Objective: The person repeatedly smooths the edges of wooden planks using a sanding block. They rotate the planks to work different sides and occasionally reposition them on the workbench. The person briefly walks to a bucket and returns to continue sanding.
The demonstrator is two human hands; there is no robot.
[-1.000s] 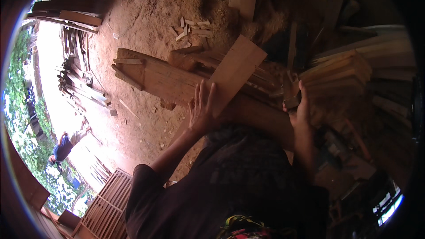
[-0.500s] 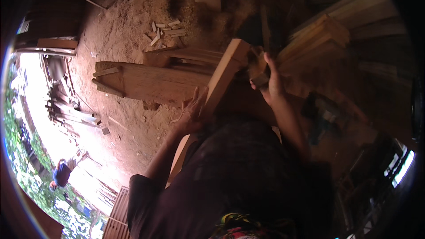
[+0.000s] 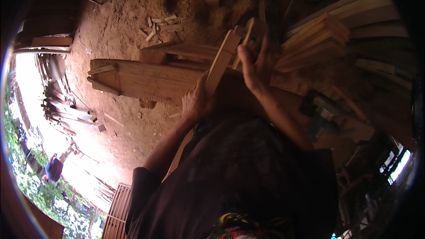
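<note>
A long squared wooden beam point(image 3: 221, 59) slants up and away from beside my body, its far end near the top middle. My left hand point(image 3: 197, 97) is closed around it partway along, over the wide plank. My right hand point(image 3: 259, 64) grips a small wooden block-like tool point(image 3: 249, 33) with a pale, flat, straight edge. The tool stands close beside the beam's far end, on its right. I cannot tell whether the two touch. Shadow and my fingers hide most of the tool, so its exact kind does not show.
Below the beam lies a wide plank point(image 3: 150, 77) with strips at its left end. Wood offcuts point(image 3: 159, 27) are scattered on the sandy floor beyond. Stacked boards point(image 3: 318, 40) stand at the right, near a dark power tool point(image 3: 325, 113). Another person point(image 3: 54, 169) is far off at left.
My left hand's fingers, spread along the beam before, now wrap around it. My right hand has turned the tool, bringing its pale edge up alongside the beam. The beam has rolled slightly.
</note>
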